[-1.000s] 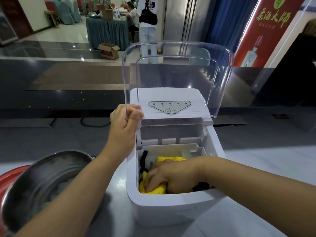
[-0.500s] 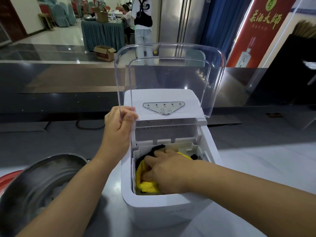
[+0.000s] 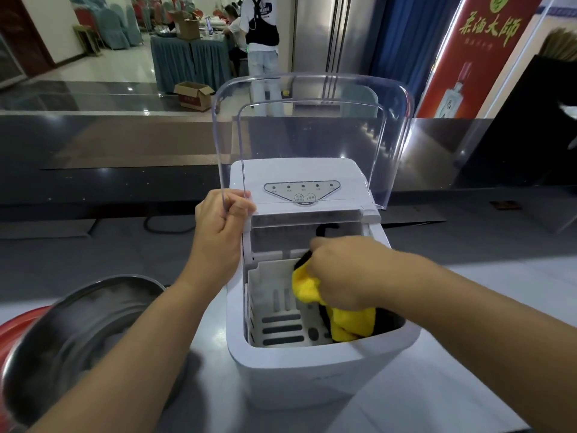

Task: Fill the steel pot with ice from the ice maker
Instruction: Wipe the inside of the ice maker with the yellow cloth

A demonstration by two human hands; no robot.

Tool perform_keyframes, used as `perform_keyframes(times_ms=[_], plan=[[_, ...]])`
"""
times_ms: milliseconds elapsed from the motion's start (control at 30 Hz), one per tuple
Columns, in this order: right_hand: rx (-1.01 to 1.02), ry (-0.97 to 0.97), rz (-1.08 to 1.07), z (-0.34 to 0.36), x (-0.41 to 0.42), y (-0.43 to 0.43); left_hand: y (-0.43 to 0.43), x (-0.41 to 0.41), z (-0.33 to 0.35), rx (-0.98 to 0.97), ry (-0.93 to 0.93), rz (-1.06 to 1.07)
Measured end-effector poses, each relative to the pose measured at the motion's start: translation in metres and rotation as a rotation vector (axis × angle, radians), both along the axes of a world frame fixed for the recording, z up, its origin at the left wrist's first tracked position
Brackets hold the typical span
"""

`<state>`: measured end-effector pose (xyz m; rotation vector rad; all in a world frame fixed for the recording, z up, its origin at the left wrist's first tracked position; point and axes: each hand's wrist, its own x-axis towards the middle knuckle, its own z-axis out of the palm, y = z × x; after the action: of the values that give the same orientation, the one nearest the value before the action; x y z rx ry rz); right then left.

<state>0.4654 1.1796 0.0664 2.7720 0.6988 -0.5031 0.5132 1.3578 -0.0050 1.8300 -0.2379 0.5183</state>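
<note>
Through the head camera, the white ice maker (image 3: pixel 312 364) stood on the grey worktop (image 3: pixel 421 401), its clear lid (image 3: pixel 312 126) raised upright behind the control panel (image 3: pixel 301 190). The left grip (image 3: pixel 221 220) was clenched round the lid's left edge, low down near the hinge, with fingers and thumb curled on the plastic. The right grip (image 3: pixel 340 273) reached into the open bin and grasped a bunched yellow cloth (image 3: pixel 349 323) with black parts. It held the cloth against the right side of the white slotted basket (image 3: pixel 278 295). The pot (image 3: pixel 78 332) sat at lower left, just beside the ice maker and partly under the left forearm. Its inside was blurred, so its contents could not be told. A red rim (image 3: pixel 12 326) showed at the pot's left. Beyond the worktop, a person (image 3: pixel 262 42) stood by a draped table (image 3: pixel 187 60), with a cardboard box (image 3: pixel 193 95) on the floor.
</note>
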Motion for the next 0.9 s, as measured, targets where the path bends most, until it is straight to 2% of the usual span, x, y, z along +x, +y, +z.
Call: perform_keyframes(times_ms=[133,367,567,900], plan=[[-0.020,-0.087,-0.075,0.007,-0.004,-0.012,0.000,0.000,0.000,-0.018,0.020,-0.011],[-0.125,0.038,-0.036,-0.011,-0.015,-0.011,-0.001,-0.002,0.002,-0.008,0.032,-0.002],[0.133,0.240,-0.176,-0.031,-0.012,-0.011,0.000,-0.001,0.001,-0.032,0.011,-0.006],[0.360,0.345,-0.209,-0.044,-0.008,-0.007,-0.001,0.000,0.000,-0.069,0.018,-0.010]])
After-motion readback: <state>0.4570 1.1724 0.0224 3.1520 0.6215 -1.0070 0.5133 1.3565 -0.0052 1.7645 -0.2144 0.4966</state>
